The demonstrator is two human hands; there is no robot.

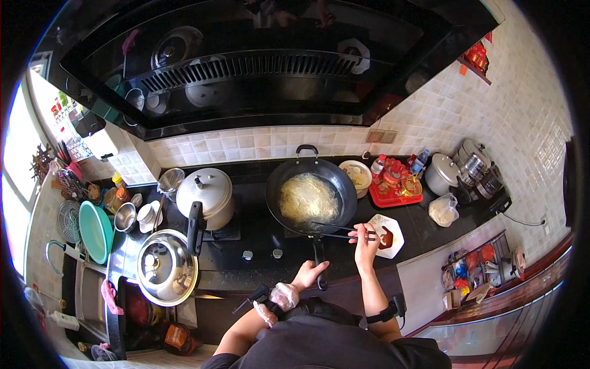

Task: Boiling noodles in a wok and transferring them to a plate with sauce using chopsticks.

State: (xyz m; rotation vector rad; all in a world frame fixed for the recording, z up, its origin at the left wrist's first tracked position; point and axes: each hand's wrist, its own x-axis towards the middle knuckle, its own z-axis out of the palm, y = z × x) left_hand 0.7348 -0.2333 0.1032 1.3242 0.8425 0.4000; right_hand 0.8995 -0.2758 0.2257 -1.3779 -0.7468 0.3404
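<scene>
My left hand [309,276] is at the black handle [320,258] of a wok, its thumb lying over the handle; how firmly the fingers close is hard to see. A pair of dark chopsticks [341,236] is held in my right hand [365,246], and their tips reach over the near rim of the wok [346,183]. Pale noodles [309,198] lie in liquid inside the wok, which sits on the stove. Just right of my right hand, a white angular plate [394,251] holds dark red-brown sauce [386,236].
Left of the wok stands a pressure cooker [209,189], its handle pointing towards me. A large steel lid [159,267] lies nearer the sink [90,290]. Right of the wok are a bowl [357,175], a red tray [392,201] and a lidded pot [441,173]. A range hood [258,106] hangs above.
</scene>
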